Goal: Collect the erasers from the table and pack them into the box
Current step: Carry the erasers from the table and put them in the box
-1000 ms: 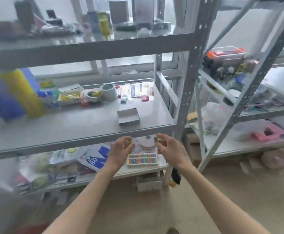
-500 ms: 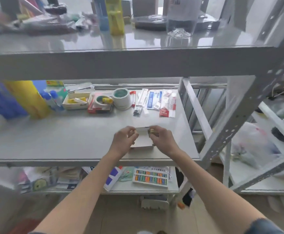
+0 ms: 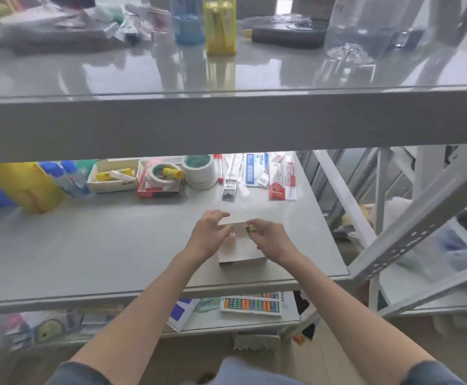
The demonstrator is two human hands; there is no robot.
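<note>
A small pale cardboard box (image 3: 243, 251) sits near the front right of the grey middle shelf (image 3: 101, 245). My right hand (image 3: 271, 240) hovers over the box's right side and pinches a small greenish-brown eraser (image 3: 249, 228) between thumb and fingers. My left hand (image 3: 208, 234) is above the box's left side, fingers spread and curled; a small pale piece (image 3: 231, 235) shows at its fingertips, too small to identify. The inside of the box is hidden by both hands.
Along the back of the shelf lie tape rolls (image 3: 199, 168), a white tray of glue sticks (image 3: 113, 177), a red box (image 3: 160, 187), packaged pens (image 3: 254, 173) and a yellow bag (image 3: 24, 187). The upper shelf's front beam (image 3: 226, 120) hangs close overhead. A slanted metal brace (image 3: 415, 226) stands at right.
The view has moved closer to the shelf. Both hands rose from below the shelf edge to over the box; my left fingers have spread apart.
</note>
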